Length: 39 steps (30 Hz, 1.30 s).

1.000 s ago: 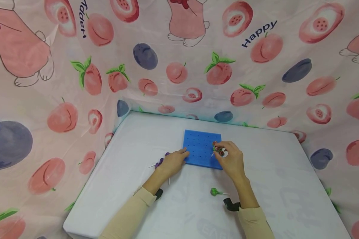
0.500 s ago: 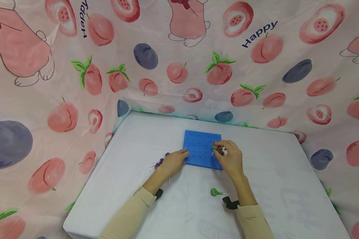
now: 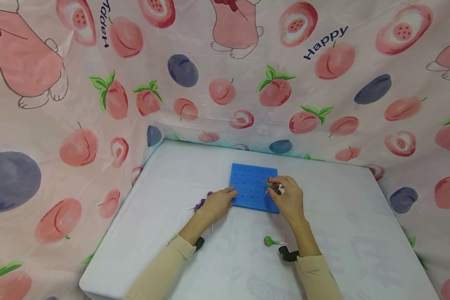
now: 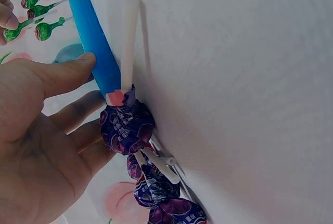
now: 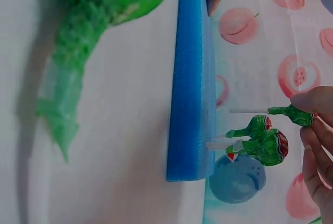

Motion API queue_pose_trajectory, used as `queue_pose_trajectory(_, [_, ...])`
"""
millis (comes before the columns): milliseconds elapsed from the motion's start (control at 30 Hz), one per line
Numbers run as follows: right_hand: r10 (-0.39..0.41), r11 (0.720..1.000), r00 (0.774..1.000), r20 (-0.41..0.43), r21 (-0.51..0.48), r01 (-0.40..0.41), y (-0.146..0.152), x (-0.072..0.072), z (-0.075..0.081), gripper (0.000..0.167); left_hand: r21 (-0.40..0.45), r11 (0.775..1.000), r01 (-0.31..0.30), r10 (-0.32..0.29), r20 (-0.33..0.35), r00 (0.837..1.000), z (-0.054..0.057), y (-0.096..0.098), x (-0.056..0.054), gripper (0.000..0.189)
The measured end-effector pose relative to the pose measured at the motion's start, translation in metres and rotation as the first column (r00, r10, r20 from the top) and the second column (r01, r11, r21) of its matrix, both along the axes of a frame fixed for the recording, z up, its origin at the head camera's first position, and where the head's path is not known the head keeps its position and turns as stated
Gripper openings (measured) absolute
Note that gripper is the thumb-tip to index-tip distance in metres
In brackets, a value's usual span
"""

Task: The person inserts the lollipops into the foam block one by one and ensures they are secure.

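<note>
A blue foam board (image 3: 247, 179) with rows of small holes lies flat on the white table. My right hand (image 3: 290, 202) pinches a green lollipop (image 5: 294, 114) between thumb and fingers over the board's right side; its white stick points down at the board. Close beside it, several green lollipops (image 5: 268, 148) stand by their sticks in the board. My left hand (image 3: 219, 204) rests its thumb and fingers at the board's left edge. Purple-wrapped lollipops (image 4: 127, 128) lie on the table under and beside that hand, partly hidden by it in the head view.
Nearer to me, one more green lollipop (image 3: 268, 241) lies on the table (image 3: 345, 233), close to the black wrist camera (image 3: 288, 253) on my right arm. A fruit-printed cloth (image 3: 225, 62) hangs around the table's back and sides.
My right hand has shifted very slightly to the left, with the green lollipop still in its grip. The left hand and the board stay in place.
</note>
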State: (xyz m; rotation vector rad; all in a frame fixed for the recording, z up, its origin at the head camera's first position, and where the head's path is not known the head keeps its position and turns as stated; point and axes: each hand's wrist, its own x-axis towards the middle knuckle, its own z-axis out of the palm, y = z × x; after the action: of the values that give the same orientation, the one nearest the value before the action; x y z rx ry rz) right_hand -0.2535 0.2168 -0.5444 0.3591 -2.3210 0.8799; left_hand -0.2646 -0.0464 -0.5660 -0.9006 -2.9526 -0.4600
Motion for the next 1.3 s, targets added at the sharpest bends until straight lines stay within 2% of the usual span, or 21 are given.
queue_pose_trajectory(433, [-0.011, 1.0, 0.999, 0.039, -0.012, 0.012, -0.001, -0.005, -0.005, 0.033, 0.009, 1.0, 0.007, -0.007, -0.005, 1.0, 0.001, -0.001, 0.001, 0.029])
queue_pose_trajectory(867, [-0.011, 1.0, 0.999, 0.039, -0.011, 0.011, -0.001, -0.009, -0.013, 0.033, 0.006, 1.0, 0.015, -0.014, -0.026, 1.0, 0.001, -0.001, 0.001, 0.031])
queue_pose_trajectory(1300, [-0.016, 1.0, 0.999, 0.047, -0.011, 0.017, -0.002, -0.013, -0.017, 0.033, 0.005, 1.0, 0.0, 0.0, 0.001, 1.0, 0.001, -0.001, 0.001, 0.033])
